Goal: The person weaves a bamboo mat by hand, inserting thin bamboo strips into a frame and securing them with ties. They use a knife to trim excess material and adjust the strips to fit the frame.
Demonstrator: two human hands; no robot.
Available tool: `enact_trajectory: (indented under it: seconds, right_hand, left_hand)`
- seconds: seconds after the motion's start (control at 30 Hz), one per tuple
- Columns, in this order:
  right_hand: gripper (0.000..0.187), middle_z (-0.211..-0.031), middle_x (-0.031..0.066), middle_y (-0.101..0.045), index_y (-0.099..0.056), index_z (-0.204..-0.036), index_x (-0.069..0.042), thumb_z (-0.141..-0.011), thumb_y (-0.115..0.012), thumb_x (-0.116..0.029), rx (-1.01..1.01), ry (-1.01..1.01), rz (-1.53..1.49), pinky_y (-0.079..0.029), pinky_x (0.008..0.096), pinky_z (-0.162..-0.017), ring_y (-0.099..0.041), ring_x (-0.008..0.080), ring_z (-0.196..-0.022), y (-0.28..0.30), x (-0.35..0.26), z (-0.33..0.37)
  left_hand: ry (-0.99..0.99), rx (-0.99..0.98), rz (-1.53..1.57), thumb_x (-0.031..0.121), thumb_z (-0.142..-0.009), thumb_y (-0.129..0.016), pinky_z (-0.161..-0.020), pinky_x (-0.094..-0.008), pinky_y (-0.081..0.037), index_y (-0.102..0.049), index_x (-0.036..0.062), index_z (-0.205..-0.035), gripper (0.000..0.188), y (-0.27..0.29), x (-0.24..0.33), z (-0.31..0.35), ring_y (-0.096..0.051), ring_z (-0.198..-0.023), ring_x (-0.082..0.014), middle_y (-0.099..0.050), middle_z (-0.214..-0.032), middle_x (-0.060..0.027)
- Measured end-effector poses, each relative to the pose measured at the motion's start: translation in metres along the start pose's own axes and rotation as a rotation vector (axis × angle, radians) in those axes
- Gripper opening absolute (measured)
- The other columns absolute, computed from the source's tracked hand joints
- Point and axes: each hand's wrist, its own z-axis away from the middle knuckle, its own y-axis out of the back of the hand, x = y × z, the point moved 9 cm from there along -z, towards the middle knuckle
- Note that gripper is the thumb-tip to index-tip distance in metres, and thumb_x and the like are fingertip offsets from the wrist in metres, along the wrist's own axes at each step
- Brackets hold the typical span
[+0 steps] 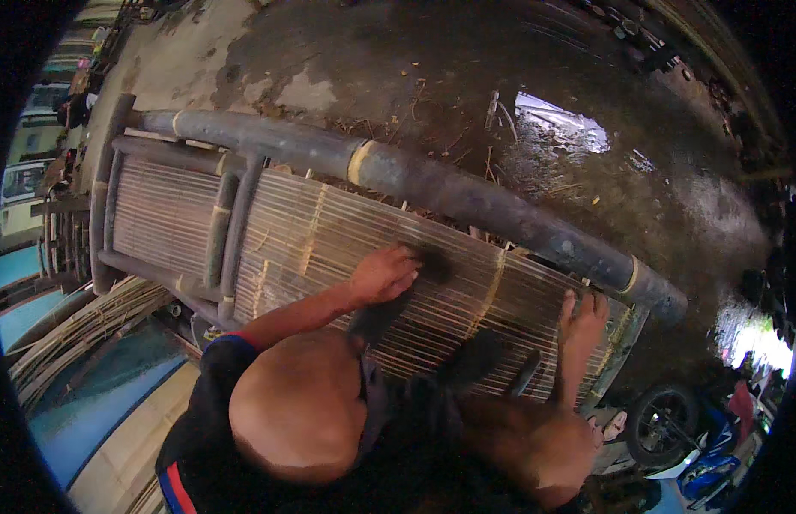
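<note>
A long bamboo bench (269, 201) with a slatted surface and a thick dark pole frame lies slantwise before me. My left hand (385, 274) rests on the slats near the middle, its fingers curled together. Whatever may be inside them is hidden. Further right, my right hand (584, 317) lies with fingers apart on the slats by the bench's right end, below the thick far pole (466, 193). It holds nothing that I can see. Pale bindings (492, 291) cross the slats in rows. Between my hands, a short dark strip (524, 373) shows near my legs.
Bent bare knees fill the lower middle. A bundle of thin bamboo strips (81, 343) lies at the left over blue and tan surfaces. At the lower right stands a motorcycle wheel (664, 421). Dark, wet-looking floor (398, 60) with scraps stretches beyond the bench.
</note>
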Motion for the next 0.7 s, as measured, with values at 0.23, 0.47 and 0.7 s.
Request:
enact_trajectory:
  seconds: [0.23,0.47,0.7]
  right_hand:
    - [0.034,-0.128,0.0209,-0.059,-0.06,-0.123,-0.011,-0.096,-0.058,-0.03,-0.544,0.242,-0.449,-0.052,0.0522,-0.087,-0.062,0.039,-0.106,-0.099,-0.194,-0.001]
    - [0.04,-0.117,0.0202,-0.065,-0.053,-0.138,-0.019,-0.098,-0.053,-0.024,-0.355,0.698,-0.547,-0.052,0.0497,-0.086,-0.064,0.0425,-0.103,-0.192,-0.315,-0.004]
    - [0.036,-0.097,0.0153,-0.068,-0.062,-0.127,-0.011,-0.091,-0.061,-0.017,-0.146,0.84,-0.666,-0.051,0.0524,-0.071,-0.065,0.037,-0.082,-0.174,-0.346,-0.007]
  left_hand:
    - [0.21,0.112,0.036,0.014,-0.086,-0.069,-0.075,-0.0427,-0.055,-0.068,0.0075,-0.098,0.013,0.047,-0.002,0.065,-0.065,-0.09,-0.0356,-0.067,-0.098,-0.0134]
    - [0.479,0.393,-0.219,0.015,-0.089,-0.067,-0.069,-0.0421,-0.053,-0.065,0.0035,-0.09,0.012,0.141,0.006,0.135,-0.065,-0.08,-0.0345,-0.066,-0.088,-0.0134]
    - [0.791,0.538,-0.159,0.014,-0.094,-0.062,-0.072,-0.0402,-0.052,-0.066,-0.0007,-0.092,0.016,0.177,-0.044,0.202,-0.067,-0.083,-0.0352,-0.067,-0.09,-0.016]
